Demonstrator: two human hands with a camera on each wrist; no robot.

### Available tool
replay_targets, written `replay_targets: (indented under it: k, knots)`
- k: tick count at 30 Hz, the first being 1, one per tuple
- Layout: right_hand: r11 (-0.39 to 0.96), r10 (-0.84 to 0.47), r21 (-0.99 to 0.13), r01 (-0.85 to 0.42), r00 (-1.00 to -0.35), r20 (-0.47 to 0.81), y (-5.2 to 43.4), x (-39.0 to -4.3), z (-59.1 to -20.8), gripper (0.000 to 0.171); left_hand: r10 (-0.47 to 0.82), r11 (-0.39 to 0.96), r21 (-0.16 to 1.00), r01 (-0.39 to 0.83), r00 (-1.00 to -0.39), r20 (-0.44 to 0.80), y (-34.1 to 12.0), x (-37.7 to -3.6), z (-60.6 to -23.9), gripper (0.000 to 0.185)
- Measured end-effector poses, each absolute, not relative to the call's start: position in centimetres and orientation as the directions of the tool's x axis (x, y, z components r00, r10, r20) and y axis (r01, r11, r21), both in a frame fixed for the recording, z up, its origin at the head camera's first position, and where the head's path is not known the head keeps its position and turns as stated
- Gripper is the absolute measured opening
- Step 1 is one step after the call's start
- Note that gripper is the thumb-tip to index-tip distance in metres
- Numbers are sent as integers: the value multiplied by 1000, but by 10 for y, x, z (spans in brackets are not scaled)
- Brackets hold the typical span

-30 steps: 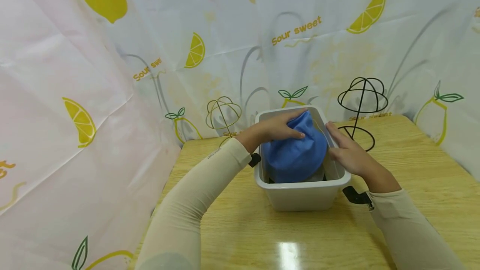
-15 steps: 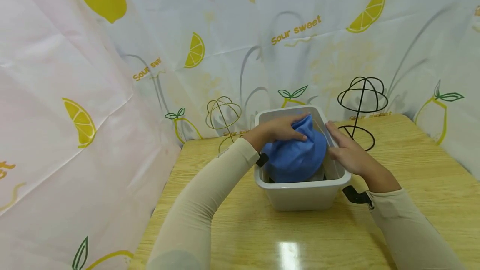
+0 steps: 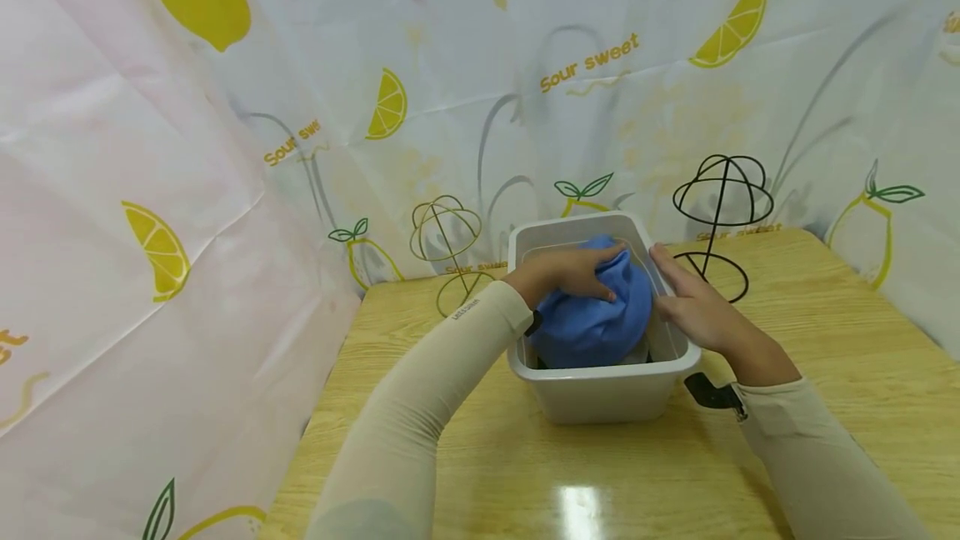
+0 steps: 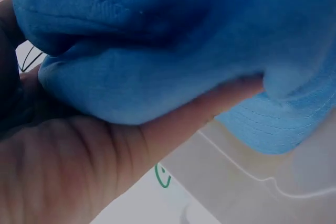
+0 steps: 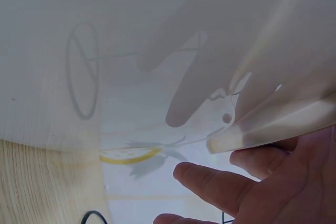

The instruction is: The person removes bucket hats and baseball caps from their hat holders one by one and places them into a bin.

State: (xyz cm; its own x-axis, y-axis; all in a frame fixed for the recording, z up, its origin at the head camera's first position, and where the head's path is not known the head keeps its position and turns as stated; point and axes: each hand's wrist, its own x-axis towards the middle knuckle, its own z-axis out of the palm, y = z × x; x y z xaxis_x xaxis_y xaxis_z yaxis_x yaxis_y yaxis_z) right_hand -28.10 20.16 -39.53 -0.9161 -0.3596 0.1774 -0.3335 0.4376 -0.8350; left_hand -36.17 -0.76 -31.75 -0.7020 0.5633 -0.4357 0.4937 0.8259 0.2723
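A blue cloth hat (image 3: 592, 336) lies bunched inside a white plastic bin (image 3: 607, 397). My left hand (image 3: 581, 273) reaches over the bin's left side and pinches a fold of the hat's crown between thumb and fingers. In the left wrist view, the hat's stitched brim (image 4: 278, 127) hangs beyond the thumb (image 4: 189, 114). With thumb on the inner side and fingers outside, my right hand (image 3: 697, 311) holds the bin's right rim. The right wrist view has the fingers (image 5: 215, 184) stretched along the outer wall. Something pale and dark lies under the hat, mostly hidden.
Behind the bin to the left stands a gold wire hat stand (image 3: 446, 232); a black wire hat stand (image 3: 723, 198) is at the back right, near my right hand. The bin sits on a wooden table (image 3: 480, 465) against a lemon-print curtain (image 3: 442, 48).
My left hand has moved slightly right and down with the hat, whose peak now sits lower in the bin. The right hand keeps its place on the rim.
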Motion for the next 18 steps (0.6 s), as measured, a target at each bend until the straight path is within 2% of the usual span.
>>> replay_targets:
  k: [7,18]
  knots:
    - [434,-362,-833,-343,-913,187,202,-282,-394,93,568,816,210,538,-681,-462,0,-363,-324,93]
    - [440,-354,-834,-333,-918,180,201,-279,-395,94,463,856,99,508,-665,-586,9,-363,-326,99]
